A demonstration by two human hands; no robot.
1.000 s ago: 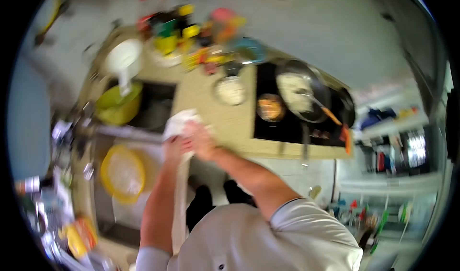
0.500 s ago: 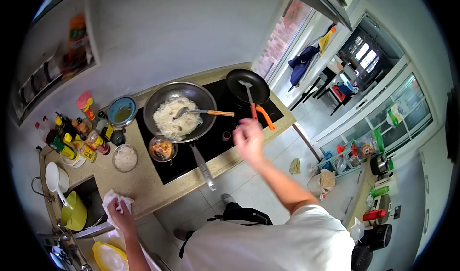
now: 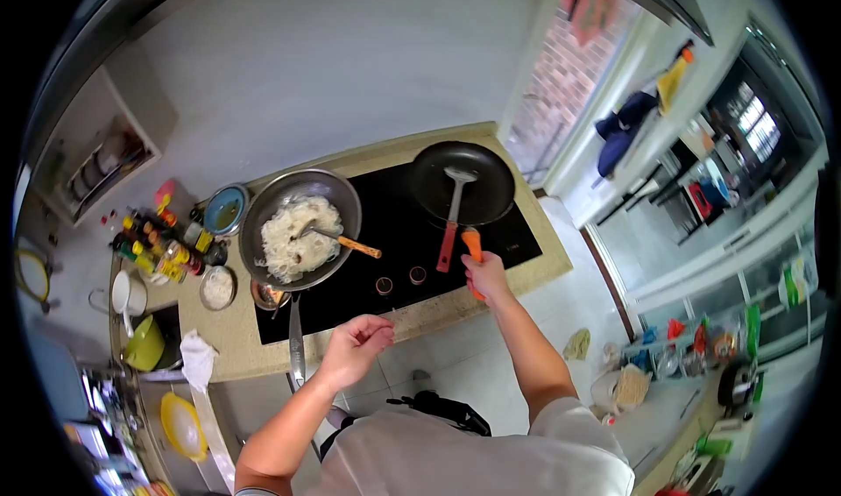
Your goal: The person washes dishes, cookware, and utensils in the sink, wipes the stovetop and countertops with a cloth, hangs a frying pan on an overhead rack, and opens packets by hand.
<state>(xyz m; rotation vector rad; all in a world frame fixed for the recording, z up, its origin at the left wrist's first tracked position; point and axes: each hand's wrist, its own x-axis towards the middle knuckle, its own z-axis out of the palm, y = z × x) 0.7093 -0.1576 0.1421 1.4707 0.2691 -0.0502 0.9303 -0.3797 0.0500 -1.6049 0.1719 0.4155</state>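
Your right hand (image 3: 487,277) closes around the orange handle (image 3: 473,244) of a black frying pan (image 3: 429,200) at the right end of the cooktop (image 3: 381,198), a red-handled spatula (image 3: 448,233) lying across its rim. Your left hand (image 3: 353,356), fingers curled in narrow, hangs in front of the bench (image 3: 245,347) near the wok handle (image 3: 296,338), with nothing visible in its grasp. Noodles (image 3: 298,233) fill the wok (image 3: 346,202), a wooden-handled utensil (image 3: 359,247) resting among them.

The risks are close by — a tilt or jerk of the frying pan could send the loose spatula sliding out. The wok handle juts past the bench edge; a brush from your left forearm could swing it, spilling noodles or knocking the small bowl (image 3: 265,296) tucked beside it.
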